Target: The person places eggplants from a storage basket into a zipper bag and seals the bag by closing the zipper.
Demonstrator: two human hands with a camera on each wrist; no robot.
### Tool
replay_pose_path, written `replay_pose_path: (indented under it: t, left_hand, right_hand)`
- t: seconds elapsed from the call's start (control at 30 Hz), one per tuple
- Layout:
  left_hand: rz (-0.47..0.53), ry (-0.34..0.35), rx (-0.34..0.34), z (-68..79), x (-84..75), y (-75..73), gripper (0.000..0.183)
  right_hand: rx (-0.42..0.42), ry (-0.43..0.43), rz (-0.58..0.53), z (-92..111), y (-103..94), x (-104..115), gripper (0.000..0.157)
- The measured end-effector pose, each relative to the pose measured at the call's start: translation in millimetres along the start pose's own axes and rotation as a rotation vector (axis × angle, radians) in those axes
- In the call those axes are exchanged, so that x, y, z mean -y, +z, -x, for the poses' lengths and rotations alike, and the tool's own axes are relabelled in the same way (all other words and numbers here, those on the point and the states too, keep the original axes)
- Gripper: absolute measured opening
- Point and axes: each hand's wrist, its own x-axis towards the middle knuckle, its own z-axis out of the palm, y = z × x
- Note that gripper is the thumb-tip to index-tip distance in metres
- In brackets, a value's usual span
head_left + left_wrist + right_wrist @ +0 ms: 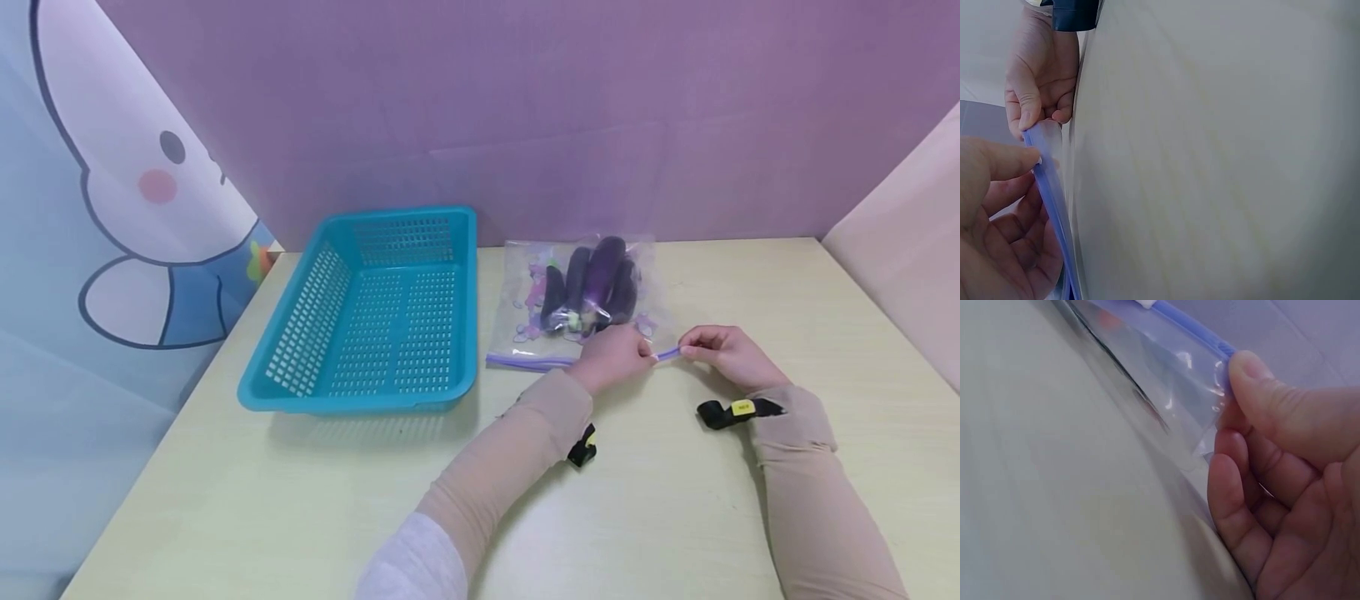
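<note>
A clear zip bag (510, 283) with purple printed shapes lies flat toward the back of the table, several dark eggplants (603, 271) inside. Along its near edge runs a purple zip strip (528, 362). My left hand (613, 354) reaches over that edge and pinches the zip at a small white slider (1038, 160), close to the bag's right corner. With thumb and fingers my right hand (723, 354) pinches the strip's right end, which is lifted and pulled rightward. In the right wrist view the bag's plastic corner (1200, 419) hangs below my thumb.
Left of the bag stands a turquoise plastic basket (358, 405) with perforated sides and floor. A purple cloth (480, 125) rises behind the pale wooden table (262, 517). A cartoon-print cloth (180, 225) hangs on the left, a pale one (907, 242) on the right.
</note>
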Motion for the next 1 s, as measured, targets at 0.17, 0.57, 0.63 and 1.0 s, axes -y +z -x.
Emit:
replay_pose_path:
  t: [0.17, 0.57, 0.63, 1.0]
  left_hand:
    - [0.022, -0.004, -0.004, 0.7, 1.3, -0.4, 0.015]
    - [0.024, -0.018, 0.005, 2.9, 3.1, -1.5, 0.015]
    - [0.023, -0.021, 0.006, 3.0, 3.6, -1.2, 0.015]
    - [0.046, -0.059, 0.008, 4.4, 4.0, -1.9, 0.015]
  right_hand:
    - [-0.004, -0.004, 0.000, -0.7, -0.2, -0.2, 0.006]
    - [-0.014, 0.015, 0.001, 0.3, -1.3, -0.7, 0.008]
    - [-0.012, 0.015, 0.000, 0.3, -1.5, -1.1, 0.008]
    - [-0.005, -0.013, -0.023, 0.2, -0.3, -1.0, 0.012]
